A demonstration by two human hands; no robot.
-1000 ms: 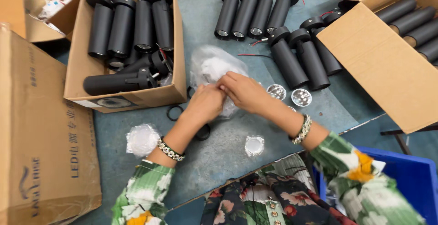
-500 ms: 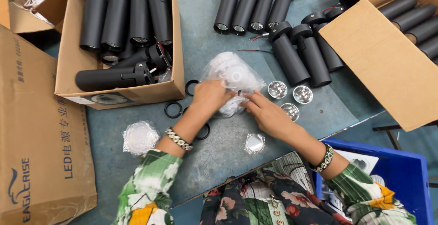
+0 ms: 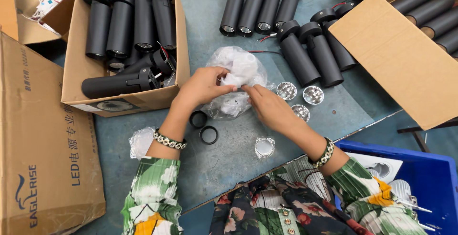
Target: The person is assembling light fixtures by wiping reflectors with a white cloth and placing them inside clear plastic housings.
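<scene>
A crumpled clear plastic bag [image 3: 241, 68] with small white-wrapped parts lies at the middle of the grey-blue table [image 3: 229, 154]. My left hand [image 3: 202, 86] pinches one white-wrapped part [image 3: 232, 79] at the bag's mouth. My right hand [image 3: 269, 106] touches the same part from the right with its fingertips. Two black rings [image 3: 204, 127] lie just below my left hand. Three shiny reflector cups [image 3: 299, 97] sit to the right of my right hand. A wrapped reflector [image 3: 264, 147] lies near the table's front edge.
An open cardboard box [image 3: 78, 68] at left holds several black cylindrical lamp housings [image 3: 129, 25]. More housings [image 3: 286, 20] lie on the table behind the bag. A second box [image 3: 396, 54] stands at right, a blue bin [image 3: 429, 178] at lower right, a flat carton [image 3: 43, 158] at left, an empty wrapper [image 3: 141, 141] beside it.
My right hand has come back up from near the reflector cups to the bag's mouth. My left hand keeps its hold at the bag. The view has shifted slightly.
</scene>
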